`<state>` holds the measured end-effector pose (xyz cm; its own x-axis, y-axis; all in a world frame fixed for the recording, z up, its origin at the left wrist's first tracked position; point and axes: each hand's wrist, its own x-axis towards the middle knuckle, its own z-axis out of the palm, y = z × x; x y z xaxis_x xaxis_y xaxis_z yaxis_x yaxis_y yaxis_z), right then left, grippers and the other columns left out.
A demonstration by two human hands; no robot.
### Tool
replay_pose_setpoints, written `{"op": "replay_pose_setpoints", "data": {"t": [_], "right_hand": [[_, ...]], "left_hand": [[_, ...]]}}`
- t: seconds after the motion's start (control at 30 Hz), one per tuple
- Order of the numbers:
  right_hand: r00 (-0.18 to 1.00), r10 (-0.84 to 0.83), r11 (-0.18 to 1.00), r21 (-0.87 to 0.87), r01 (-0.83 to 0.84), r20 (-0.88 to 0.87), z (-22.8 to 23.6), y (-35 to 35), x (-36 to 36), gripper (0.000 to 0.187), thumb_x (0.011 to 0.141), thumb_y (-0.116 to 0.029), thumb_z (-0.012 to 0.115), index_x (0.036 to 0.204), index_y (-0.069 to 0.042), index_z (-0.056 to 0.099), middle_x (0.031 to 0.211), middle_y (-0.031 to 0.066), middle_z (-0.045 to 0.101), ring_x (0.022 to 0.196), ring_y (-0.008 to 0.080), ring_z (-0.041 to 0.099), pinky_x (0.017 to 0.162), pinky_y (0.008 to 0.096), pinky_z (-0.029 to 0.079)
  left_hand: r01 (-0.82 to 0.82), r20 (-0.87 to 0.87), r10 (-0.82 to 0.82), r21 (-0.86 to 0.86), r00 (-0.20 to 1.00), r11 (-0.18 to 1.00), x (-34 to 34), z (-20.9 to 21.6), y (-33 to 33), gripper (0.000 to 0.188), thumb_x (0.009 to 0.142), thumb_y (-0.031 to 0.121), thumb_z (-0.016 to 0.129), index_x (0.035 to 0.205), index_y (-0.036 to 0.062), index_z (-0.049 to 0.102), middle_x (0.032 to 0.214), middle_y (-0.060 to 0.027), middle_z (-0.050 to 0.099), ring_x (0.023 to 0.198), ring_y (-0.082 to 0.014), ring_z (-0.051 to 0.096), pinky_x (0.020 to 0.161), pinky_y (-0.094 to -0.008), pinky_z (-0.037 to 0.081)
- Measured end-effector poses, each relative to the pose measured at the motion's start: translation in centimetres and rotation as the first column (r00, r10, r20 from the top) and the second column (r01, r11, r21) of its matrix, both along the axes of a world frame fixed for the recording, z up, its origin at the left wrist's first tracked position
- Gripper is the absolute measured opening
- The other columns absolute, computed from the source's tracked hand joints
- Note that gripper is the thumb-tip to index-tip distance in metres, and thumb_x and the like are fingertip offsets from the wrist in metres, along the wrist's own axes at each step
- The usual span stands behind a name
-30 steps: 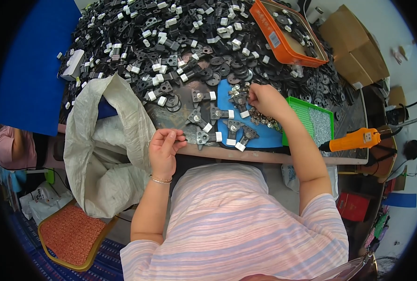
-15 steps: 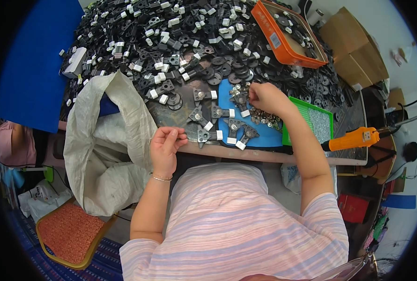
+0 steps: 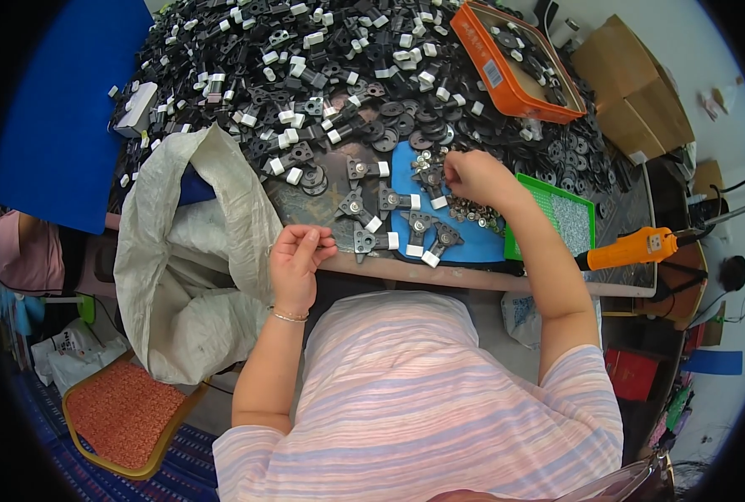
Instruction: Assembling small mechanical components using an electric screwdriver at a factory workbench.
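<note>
My right hand is over a black bracket-like part with a white end on the blue mat. Its fingers are pinched down at that part's edge, and anything between the fingertips is hidden. Several similar black parts, among them one with a white tip, lie in a loose group on the mat and the table. Small metal pieces are heaped beside my right wrist. My left hand hovers at the table's front edge, left of the group, thumb pressed to bent fingers; whatever they may hold is too small to name.
A large heap of black and white parts covers the table's back. At the right are an orange box, a green tray of small screws and an orange electric screwdriver. A pale woven sack stands left.
Almost nothing differs. My right hand has shifted very slightly at the same black part, while my left hand keeps its place.
</note>
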<state>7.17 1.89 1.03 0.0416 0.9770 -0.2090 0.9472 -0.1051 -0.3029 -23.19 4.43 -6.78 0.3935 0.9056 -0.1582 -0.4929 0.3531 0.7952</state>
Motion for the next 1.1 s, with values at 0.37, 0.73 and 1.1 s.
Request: {"op": "replay_pose_setpoints", "data": {"t": [0.37,0.73,1.1], "right_hand": [[0.972,-0.078,0.959,0.249,0.134,-0.223,0.3,-1.5,-2.2,0.023,0.068,-0.004,0.064,0.083,-0.004,0.047,0.071,0.0091,0.061,0.068,0.0248,0.063,0.06,0.0317,0.049],[0.927,0.138,0.985,0.143,-0.094,-0.348,-1.2,-0.8,-11.6,0.019,0.067,-0.008,0.062,0.078,-0.004,0.047,0.064,0.0106,0.06,0.062,0.0294,0.06,0.054,0.0375,0.046],[0.904,0.221,0.947,0.303,-0.109,-0.365,-1.5,-1.8,-11.5,0.016,0.068,-0.008,0.062,0.078,-0.005,0.049,0.067,0.0094,0.057,0.063,0.03,0.057,0.056,0.0384,0.045]], "left_hand": [[-0.006,-0.041,0.006,-0.001,0.999,1.0,0.0,0.2,-0.1,0.008,0.088,0.009,0.055,0.091,0.0011,0.054,0.089,-0.0098,0.062,0.076,-0.0132,0.06,0.07,-0.026,0.053],[0.158,-0.421,0.084,0.509,0.903,0.846,0.6,0.0,-1.4,0.014,0.078,0.003,0.064,0.09,0.0005,0.058,0.1,-0.0084,0.059,0.084,-0.0158,0.058,0.071,-0.0248,0.049],[0.369,-0.646,0.218,0.644,0.732,0.67,1.0,2.0,-1.9,0.027,0.069,0.006,0.069,0.094,0.0009,0.058,0.103,-0.0125,0.056,0.082,-0.0252,0.059,0.068,-0.0301,0.049]]}}
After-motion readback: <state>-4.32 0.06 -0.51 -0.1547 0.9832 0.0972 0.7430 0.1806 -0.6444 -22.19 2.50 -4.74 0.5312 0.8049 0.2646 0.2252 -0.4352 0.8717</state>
